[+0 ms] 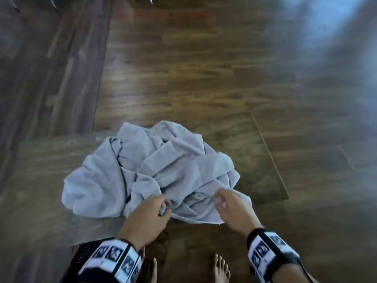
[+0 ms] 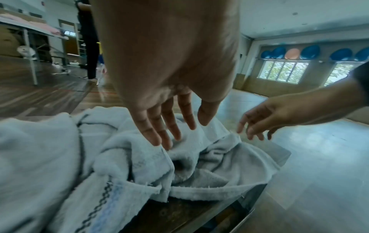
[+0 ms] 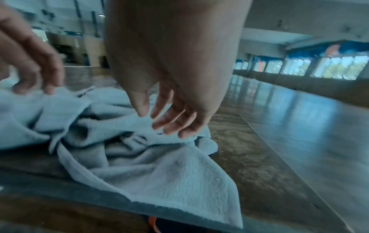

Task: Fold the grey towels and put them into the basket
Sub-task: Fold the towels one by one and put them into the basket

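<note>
From the head view, I see the grey towels (image 1: 151, 170) heaped on a low wooden table (image 1: 40, 180), just beyond both hands. My left hand (image 1: 146, 217) seems to pinch a fold at the near edge, though blur makes that uncertain; my right hand (image 1: 232, 209) hovers over the near-right corner.

The left wrist view shows the fingers (image 2: 159, 126) straight, tips touching cloth.

The right wrist view shows the fingers (image 3: 171, 119) loosely spread, just above the pile, holding nothing. No basket or legible writing shows.
</note>
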{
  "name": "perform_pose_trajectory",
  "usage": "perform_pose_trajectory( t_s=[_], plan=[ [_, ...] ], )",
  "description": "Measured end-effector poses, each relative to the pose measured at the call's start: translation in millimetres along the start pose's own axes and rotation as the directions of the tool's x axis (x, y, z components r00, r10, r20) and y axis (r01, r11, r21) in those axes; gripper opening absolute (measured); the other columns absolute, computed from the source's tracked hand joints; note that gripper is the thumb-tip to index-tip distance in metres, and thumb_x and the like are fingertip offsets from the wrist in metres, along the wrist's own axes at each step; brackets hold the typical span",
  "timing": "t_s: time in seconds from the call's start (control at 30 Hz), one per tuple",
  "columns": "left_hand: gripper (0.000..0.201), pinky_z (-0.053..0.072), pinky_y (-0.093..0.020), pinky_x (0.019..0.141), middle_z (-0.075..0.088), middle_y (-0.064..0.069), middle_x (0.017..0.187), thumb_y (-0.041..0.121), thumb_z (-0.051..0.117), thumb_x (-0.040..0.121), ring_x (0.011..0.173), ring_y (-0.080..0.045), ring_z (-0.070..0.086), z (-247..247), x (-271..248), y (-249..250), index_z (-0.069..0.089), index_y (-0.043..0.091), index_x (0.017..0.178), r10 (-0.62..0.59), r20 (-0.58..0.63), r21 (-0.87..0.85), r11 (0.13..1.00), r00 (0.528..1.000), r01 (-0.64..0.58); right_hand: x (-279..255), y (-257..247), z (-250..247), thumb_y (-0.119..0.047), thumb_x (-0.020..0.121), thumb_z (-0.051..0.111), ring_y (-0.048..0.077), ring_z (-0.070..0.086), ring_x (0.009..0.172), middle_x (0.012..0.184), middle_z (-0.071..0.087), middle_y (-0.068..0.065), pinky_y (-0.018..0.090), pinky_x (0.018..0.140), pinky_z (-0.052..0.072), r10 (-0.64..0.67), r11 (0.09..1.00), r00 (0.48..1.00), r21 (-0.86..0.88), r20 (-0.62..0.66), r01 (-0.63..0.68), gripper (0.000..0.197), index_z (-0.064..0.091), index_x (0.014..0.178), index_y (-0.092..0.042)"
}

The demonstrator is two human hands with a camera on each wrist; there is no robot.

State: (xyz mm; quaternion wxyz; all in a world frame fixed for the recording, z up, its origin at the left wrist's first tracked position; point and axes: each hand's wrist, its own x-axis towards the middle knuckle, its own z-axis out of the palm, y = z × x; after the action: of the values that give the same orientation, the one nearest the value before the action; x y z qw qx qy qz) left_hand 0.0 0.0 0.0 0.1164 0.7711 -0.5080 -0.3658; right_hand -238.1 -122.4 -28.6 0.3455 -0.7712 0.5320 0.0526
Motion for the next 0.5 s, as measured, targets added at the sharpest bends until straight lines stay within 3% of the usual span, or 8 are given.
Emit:
perform_pose_trajectory(
  t_s=[0.13, 0.23, 0.3, 0.4, 0.5],
  plan=[
    [0.036, 0.05, -0.036, 0.087, 0.055, 0.006, 0.119, 0.041, 0.063, 0.088, 0.11, -0.018, 0.058, 39, 51, -12, 0.057, 0.025, 0.119, 0.062, -0.195, 0.201, 0.979, 0.979, -0.022, 48, 5, 30, -0.029, 0.093, 0.058, 0.023, 0.048, 0.114, 0.119, 0.052, -0.002, 0.037, 0.097, 0.042, -0.238, 0.945, 0.956, -0.267, -0.173, 0.188, 0.049, 0.045, 0.141, -0.033],
    [0.039, 0.047, -0.041, 0.093, 0.054, -0.002, 0.118, 0.04, 0.069, 0.083, 0.111, -0.025, 0.056, 60, 72, -22, 0.059, 0.019, 0.115, 0.108, -0.255, 0.376, 0.927, 0.961, -0.005, 69, 4, 50, -0.037, 0.093, 0.058, 0.024, 0.045, 0.114, 0.119, 0.05, -0.001, 0.038, 0.098, 0.039, -0.38, 0.847, 0.908, -0.462, -0.177, 0.264, 0.057, 0.04, 0.147, -0.038],
    [0.024, 0.047, -0.042, 0.089, 0.056, -0.002, 0.108, 0.036, 0.065, 0.085, 0.103, -0.026, 0.058, 66, 81, -25, 0.065, 0.018, 0.1, 0.154, -0.306, 0.407, 0.913, 0.939, -0.017, 83, 5, 56, -0.039, 0.094, 0.058, 0.026, 0.046, 0.115, 0.117, 0.053, 0.0, 0.038, 0.097, 0.038, -0.457, 0.799, 0.864, -0.525, -0.214, 0.293, 0.043, 0.054, 0.136, -0.036],
    [0.016, 0.05, -0.041, 0.079, 0.057, -0.002, 0.099, 0.031, 0.059, 0.086, 0.096, -0.026, 0.058, 61, 85, -23, 0.064, 0.016, 0.091, 0.208, -0.402, 0.292, 0.952, 0.892, -0.09, 91, -2, 58, -0.03, 0.094, 0.059, 0.028, 0.051, 0.108, 0.104, 0.06, 0.003, 0.037, 0.091, 0.038, -0.554, 0.783, 0.76, -0.522, -0.338, 0.339, 0.015, 0.072, 0.099, -0.023],
    [0.007, 0.05, -0.041, 0.07, 0.063, -0.003, 0.088, 0.022, 0.054, 0.089, 0.086, -0.028, 0.06, 38, 75, -9, 0.057, 0.015, 0.089, 0.27, -0.603, 0.169, 0.963, 0.751, -0.211, 80, -17, 54, -0.026, 0.091, 0.06, 0.031, 0.052, 0.101, 0.1, 0.061, 0.006, 0.043, 0.086, 0.045, -0.596, 0.788, 0.63, -0.512, -0.497, 0.341, 0.013, 0.065, 0.095, -0.015]
  ],
)
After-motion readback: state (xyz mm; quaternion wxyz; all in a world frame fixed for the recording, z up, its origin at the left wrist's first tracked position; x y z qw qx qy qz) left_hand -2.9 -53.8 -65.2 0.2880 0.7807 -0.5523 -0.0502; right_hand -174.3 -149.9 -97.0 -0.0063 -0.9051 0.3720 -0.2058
